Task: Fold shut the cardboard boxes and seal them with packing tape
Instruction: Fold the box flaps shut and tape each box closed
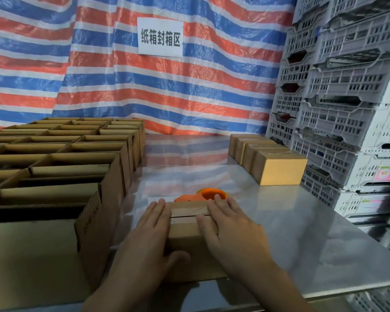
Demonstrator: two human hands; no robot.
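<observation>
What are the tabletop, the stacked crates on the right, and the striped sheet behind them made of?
Tabletop: apparently stainless steel, smooth and shiny; it mirrors the stripes. Crates: seemingly moulded grey plastic, given their slotted walls. Striped sheet: probably woven plastic tarpaulin, glossy and creased.

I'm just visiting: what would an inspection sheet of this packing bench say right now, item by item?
Surface: shiny metal table.
Job's things: small cardboard box, flaps folded shut; orange tape dispenser just behind it; open boxes at left; closed boxes at right.
Clutter: nothing seen.
Hands: left hand and right hand lie flat on the small box's top.
Cables: nothing seen.
Surroundings: striped tarp with a paper sign; stacked grey crates at right.
</observation>
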